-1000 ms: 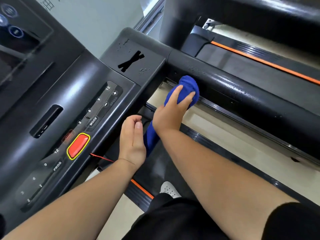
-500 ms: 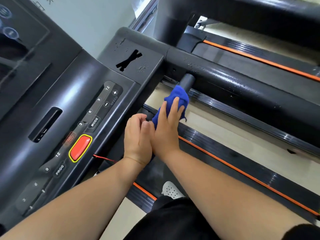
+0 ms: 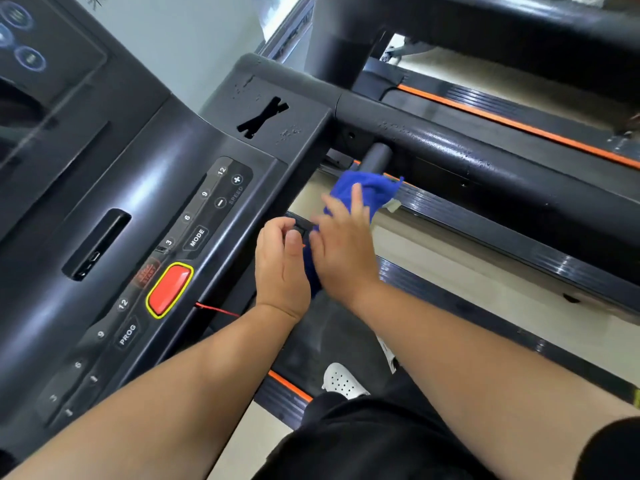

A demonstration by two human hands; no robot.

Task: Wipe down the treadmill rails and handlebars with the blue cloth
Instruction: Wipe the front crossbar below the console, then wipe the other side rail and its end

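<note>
R hand (image 3: 341, 251) holds blue cloth (image 3: 367, 192) just below the short handlebar stub (image 3: 377, 155), fingers blurry, cloth half hidden under palm. L hand (image 3: 282, 268) loosely curled w/ nothing in it, by console (image 3: 242, 209) edge.

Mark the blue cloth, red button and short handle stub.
blue cloth (image 3: 375, 188), head view, bunched top.
red button (image 3: 169, 289), head view, centre of face.
short handle stub (image 3: 377, 155), head view, its side.

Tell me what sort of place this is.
Probably a gym: a treadmill console with speed and program buttons, its big red button, and a neighbouring treadmill right alongside.
</note>
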